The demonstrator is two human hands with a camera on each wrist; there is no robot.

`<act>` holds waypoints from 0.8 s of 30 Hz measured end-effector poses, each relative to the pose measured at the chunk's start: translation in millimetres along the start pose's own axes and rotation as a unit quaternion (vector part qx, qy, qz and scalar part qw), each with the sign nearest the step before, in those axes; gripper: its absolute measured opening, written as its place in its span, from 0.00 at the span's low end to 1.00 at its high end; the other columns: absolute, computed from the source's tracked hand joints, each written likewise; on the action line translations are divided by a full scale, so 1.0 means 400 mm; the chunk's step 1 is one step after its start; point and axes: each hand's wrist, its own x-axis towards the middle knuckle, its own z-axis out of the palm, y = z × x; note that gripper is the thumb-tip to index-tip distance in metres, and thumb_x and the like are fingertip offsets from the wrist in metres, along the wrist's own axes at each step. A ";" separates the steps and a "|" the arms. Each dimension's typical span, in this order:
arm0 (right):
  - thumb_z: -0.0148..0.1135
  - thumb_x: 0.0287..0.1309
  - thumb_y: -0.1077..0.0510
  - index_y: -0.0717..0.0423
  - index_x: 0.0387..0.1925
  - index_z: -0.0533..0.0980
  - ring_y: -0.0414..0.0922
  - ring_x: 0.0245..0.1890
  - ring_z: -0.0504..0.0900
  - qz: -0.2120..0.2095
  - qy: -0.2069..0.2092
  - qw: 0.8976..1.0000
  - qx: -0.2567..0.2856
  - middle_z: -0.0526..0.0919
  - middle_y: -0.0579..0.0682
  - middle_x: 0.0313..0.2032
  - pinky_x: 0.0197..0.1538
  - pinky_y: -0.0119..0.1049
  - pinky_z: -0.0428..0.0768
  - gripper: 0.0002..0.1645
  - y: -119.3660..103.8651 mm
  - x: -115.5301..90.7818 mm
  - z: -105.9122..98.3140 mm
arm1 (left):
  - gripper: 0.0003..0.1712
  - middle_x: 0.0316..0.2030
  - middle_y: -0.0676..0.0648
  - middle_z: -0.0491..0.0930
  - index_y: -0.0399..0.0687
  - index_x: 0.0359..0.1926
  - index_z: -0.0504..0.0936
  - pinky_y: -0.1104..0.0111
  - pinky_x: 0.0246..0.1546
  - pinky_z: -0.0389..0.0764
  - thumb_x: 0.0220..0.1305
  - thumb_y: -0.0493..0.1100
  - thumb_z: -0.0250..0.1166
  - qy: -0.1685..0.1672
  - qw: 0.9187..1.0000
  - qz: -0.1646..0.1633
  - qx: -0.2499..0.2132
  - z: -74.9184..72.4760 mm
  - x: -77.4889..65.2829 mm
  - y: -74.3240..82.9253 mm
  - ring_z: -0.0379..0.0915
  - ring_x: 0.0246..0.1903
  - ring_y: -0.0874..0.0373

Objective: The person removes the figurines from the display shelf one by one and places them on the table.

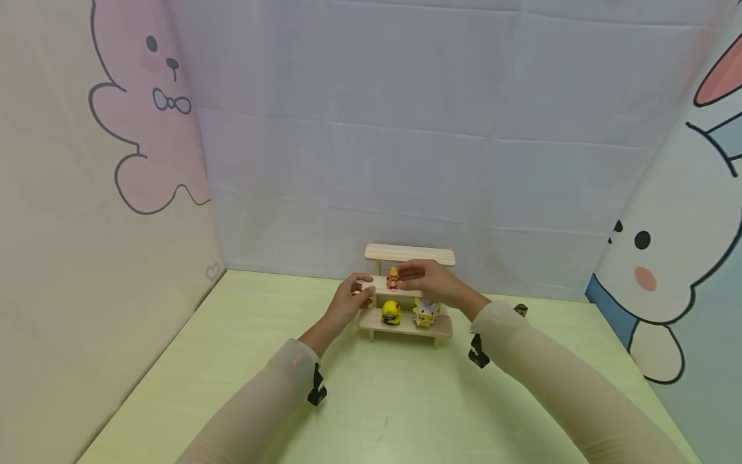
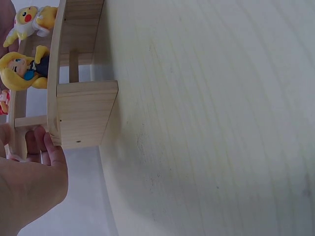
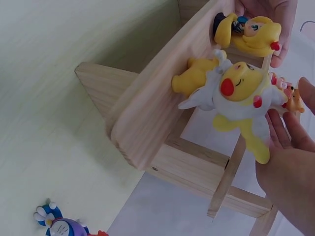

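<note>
A wooden three-tier display stand [image 1: 410,252] stands by the back wall. My left hand [image 1: 348,299] grips the left end of its middle tier; in the left wrist view its fingers [image 2: 37,142] curl behind the wood. On that tier stands a small orange bear figurine [image 1: 393,278] in red. Beside it is my right hand [image 1: 430,281], fingers extended and fingertips right at its side. The bottom tier carries a yellow-haired girl figurine [image 2: 17,71] on the left and a yellow figurine in a white costume [image 3: 241,88] on the right.
A small brown figurine [image 1: 520,310] is on the pale table [image 1: 371,406] beyond my right sleeve. In the right wrist view, a blue and white cat figurine [image 3: 61,227] lies on the table. A cloth backdrop [image 1: 406,161] rises close behind the stand.
</note>
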 end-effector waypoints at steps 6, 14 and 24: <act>0.66 0.70 0.57 0.62 0.70 0.72 0.55 0.64 0.78 0.006 0.011 1.000 -0.023 0.80 0.59 0.63 0.66 0.50 0.76 0.31 -0.005 0.011 0.008 | 0.17 0.37 0.46 0.73 0.41 0.59 0.77 0.55 0.46 0.85 0.74 0.40 0.65 0.001 1.000 0.001 0.000 0.000 -0.003 0.003 0.81 0.43 0.37; 0.68 0.69 0.56 0.61 0.70 0.71 0.55 0.63 0.79 0.013 0.027 0.999 -0.040 0.80 0.59 0.62 0.66 0.51 0.77 0.32 -0.011 0.023 0.025 | 0.17 0.37 0.45 0.73 0.41 0.59 0.77 0.56 0.46 0.85 0.75 0.41 0.64 -0.001 1.000 0.002 0.005 0.000 -0.007 0.007 0.81 0.42 0.38; 0.68 0.69 0.57 0.63 0.64 0.77 0.54 0.57 0.83 0.021 0.072 0.996 -0.051 0.84 0.59 0.57 0.62 0.48 0.80 0.26 -0.026 0.027 0.047 | 0.15 0.38 0.45 0.74 0.43 0.58 0.77 0.61 0.45 0.85 0.75 0.42 0.64 -0.003 1.000 -0.005 0.005 -0.004 -0.010 0.011 0.81 0.41 0.45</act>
